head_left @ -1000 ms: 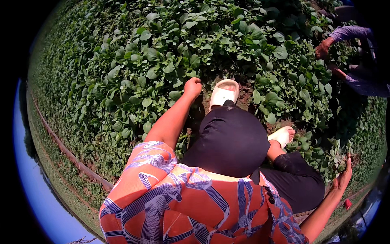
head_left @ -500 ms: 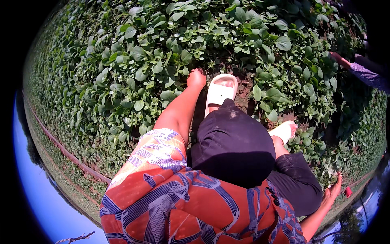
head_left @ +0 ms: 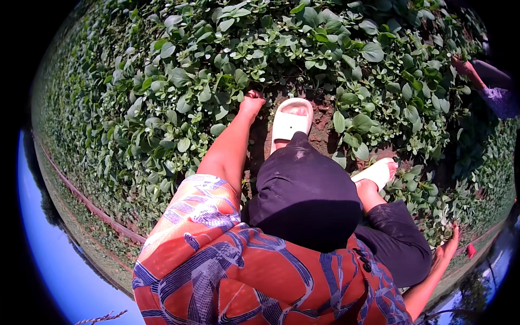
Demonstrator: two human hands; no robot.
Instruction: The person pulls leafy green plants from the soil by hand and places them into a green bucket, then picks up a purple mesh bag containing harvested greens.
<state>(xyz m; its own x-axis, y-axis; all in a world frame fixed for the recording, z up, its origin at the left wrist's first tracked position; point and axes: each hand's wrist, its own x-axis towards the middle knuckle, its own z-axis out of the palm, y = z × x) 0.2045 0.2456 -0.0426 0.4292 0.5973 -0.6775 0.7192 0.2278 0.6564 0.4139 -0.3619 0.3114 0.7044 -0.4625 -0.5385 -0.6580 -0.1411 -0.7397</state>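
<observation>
1. Left hand [head_left: 252, 102] reaches fwd and down into the leafy plants [head_left: 179, 92]; fingers curled shut at the base of the stems, right by the bare soil [head_left: 325, 130]. Can't tell whether the grip has a stem in it – leaves hide the fingertips
2. Plants: low, dense ground cover, rounded oval leaves, mid to bright green, glossy in the sun; they fill most of the view in front and to both sides of the person
3. Right hand [head_left: 447, 250] is out to the right, low, palm open, fingers spread, holding nothing; it is at the edge of the greenery, a small red thing [head_left: 470, 250] just beside it
4. Person crouches; cream slide sandal [head_left: 291, 122] on the brown soil just right of the left hand, 2nd sandal [head_left: 376, 172] further right among leaves
5. Dark trousers, orange top w/ blue pattern
6. Another person's arm in a purple sleeve [head_left: 501, 100] at the far right, well apart
</observation>
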